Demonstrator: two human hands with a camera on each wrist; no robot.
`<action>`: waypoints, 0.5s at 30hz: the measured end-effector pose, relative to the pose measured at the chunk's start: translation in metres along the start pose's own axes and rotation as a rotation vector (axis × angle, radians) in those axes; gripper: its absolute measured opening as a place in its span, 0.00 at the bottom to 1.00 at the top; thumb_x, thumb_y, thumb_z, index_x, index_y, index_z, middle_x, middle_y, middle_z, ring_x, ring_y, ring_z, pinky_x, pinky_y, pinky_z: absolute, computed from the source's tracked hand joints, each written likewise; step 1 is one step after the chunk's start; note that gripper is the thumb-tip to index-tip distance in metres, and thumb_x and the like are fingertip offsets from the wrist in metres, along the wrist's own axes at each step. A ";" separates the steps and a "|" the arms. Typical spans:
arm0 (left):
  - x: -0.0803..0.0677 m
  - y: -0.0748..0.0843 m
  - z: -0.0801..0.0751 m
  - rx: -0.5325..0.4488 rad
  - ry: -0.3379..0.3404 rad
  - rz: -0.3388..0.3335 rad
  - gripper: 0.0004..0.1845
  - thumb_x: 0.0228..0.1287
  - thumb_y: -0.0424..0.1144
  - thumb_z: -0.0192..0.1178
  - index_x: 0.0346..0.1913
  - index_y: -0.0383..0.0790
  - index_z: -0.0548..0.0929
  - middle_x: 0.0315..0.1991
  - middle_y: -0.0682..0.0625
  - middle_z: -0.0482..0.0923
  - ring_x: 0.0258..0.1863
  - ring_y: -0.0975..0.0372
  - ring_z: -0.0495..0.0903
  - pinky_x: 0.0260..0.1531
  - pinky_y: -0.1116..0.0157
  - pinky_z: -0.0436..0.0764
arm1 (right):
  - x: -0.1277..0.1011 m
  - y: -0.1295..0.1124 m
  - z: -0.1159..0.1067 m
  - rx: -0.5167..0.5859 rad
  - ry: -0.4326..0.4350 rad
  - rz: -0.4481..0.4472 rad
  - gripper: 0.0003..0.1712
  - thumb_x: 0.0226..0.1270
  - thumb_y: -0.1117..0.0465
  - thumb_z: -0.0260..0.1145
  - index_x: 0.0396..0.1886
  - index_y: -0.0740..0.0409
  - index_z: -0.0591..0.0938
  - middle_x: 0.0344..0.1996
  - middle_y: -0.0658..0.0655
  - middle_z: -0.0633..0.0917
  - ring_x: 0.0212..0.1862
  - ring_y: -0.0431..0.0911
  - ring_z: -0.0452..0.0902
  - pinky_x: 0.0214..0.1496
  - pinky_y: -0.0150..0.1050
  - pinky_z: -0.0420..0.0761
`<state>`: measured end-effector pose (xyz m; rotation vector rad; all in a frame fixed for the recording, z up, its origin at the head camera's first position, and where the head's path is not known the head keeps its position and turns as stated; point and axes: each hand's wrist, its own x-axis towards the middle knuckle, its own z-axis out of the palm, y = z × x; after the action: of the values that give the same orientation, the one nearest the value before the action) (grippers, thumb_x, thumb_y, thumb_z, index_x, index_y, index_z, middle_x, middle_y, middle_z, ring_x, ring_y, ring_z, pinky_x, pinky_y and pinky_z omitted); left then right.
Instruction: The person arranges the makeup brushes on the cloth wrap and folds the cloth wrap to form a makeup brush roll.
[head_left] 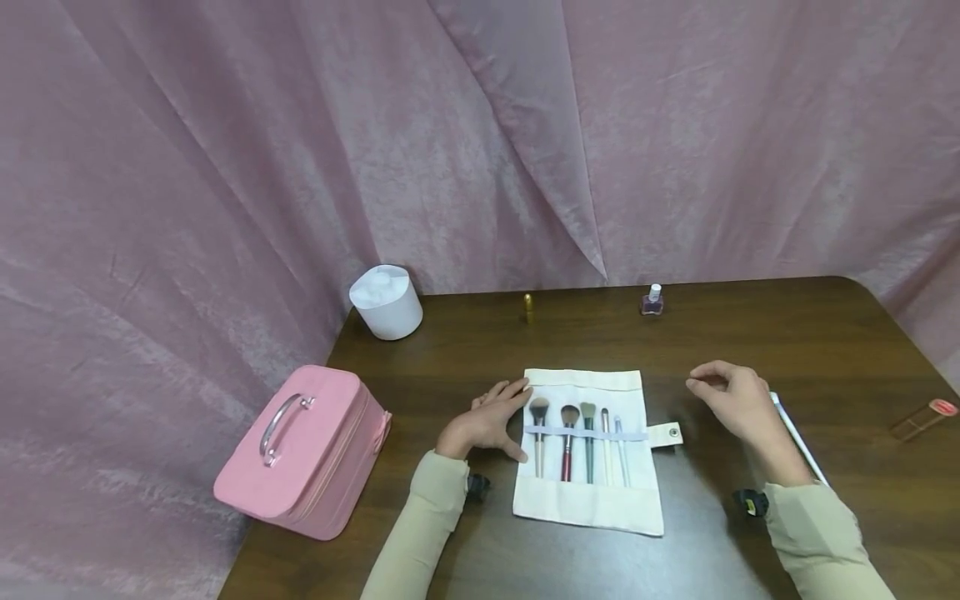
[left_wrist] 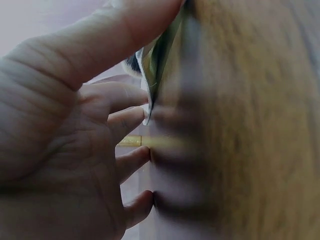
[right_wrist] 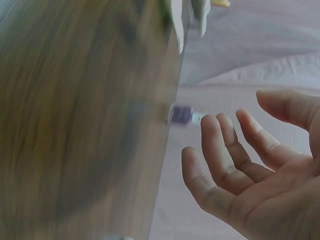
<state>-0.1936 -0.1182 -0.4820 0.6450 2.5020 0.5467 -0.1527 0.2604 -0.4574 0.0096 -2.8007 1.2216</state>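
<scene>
— Resting where, your left hand (head_left: 486,421)?

— On the counter (head_left: 750,333), fingers straight, fingertips touching the left edge of the brush roll (head_left: 588,500), which lies unrolled just right of it with brushes (head_left: 567,437) tucked under its band.

— And the right hand (head_left: 738,402)?

— Hovering loose and holding nothing, just right of the roll's snap tab (head_left: 667,434).

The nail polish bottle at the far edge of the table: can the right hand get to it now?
Probably yes. The right hand hovers open and holds nothing, and only bare table lies between it and the nail polish bottle. The brush roll sits off to the side.
</scene>
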 end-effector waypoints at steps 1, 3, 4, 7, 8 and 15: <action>0.000 0.000 0.000 0.004 0.002 0.001 0.59 0.50 0.46 0.81 0.81 0.45 0.55 0.82 0.53 0.41 0.80 0.51 0.40 0.71 0.39 0.48 | -0.001 0.004 -0.003 -0.006 -0.001 -0.002 0.15 0.71 0.59 0.66 0.46 0.69 0.84 0.40 0.68 0.87 0.42 0.59 0.83 0.36 0.43 0.76; 0.000 0.001 0.001 0.012 0.004 0.000 0.59 0.50 0.46 0.81 0.81 0.45 0.55 0.82 0.53 0.41 0.80 0.51 0.40 0.71 0.39 0.49 | -0.002 0.013 -0.010 -0.032 -0.003 -0.008 0.16 0.70 0.59 0.67 0.47 0.70 0.84 0.40 0.68 0.87 0.42 0.60 0.84 0.36 0.44 0.76; 0.000 0.002 0.001 0.016 0.004 -0.001 0.59 0.50 0.46 0.81 0.81 0.45 0.55 0.82 0.53 0.41 0.80 0.51 0.40 0.71 0.39 0.49 | -0.002 0.017 -0.014 -0.049 -0.002 -0.014 0.16 0.70 0.60 0.68 0.47 0.70 0.83 0.39 0.68 0.88 0.41 0.61 0.84 0.37 0.44 0.76; 0.000 0.004 0.001 0.026 0.004 -0.005 0.59 0.50 0.47 0.81 0.81 0.45 0.55 0.82 0.53 0.41 0.80 0.51 0.40 0.71 0.39 0.49 | -0.004 0.027 -0.025 -0.097 -0.011 -0.013 0.18 0.68 0.61 0.68 0.49 0.73 0.81 0.39 0.70 0.87 0.42 0.64 0.84 0.38 0.51 0.77; 0.000 0.005 0.001 0.026 0.004 -0.006 0.59 0.50 0.47 0.81 0.81 0.45 0.55 0.82 0.53 0.42 0.80 0.51 0.40 0.71 0.39 0.49 | -0.005 0.030 -0.029 -0.116 -0.013 -0.011 0.19 0.68 0.62 0.69 0.50 0.74 0.81 0.40 0.71 0.87 0.42 0.65 0.83 0.38 0.53 0.77; 0.001 0.007 0.000 0.021 0.014 -0.014 0.59 0.50 0.46 0.81 0.81 0.45 0.56 0.82 0.53 0.42 0.80 0.51 0.41 0.71 0.41 0.49 | -0.003 0.053 -0.051 -0.276 -0.100 0.031 0.27 0.65 0.60 0.68 0.53 0.80 0.76 0.45 0.80 0.81 0.46 0.76 0.75 0.41 0.66 0.72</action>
<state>-0.1916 -0.1120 -0.4791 0.6331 2.5269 0.5219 -0.1474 0.3342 -0.4617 0.0101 -3.0422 0.8524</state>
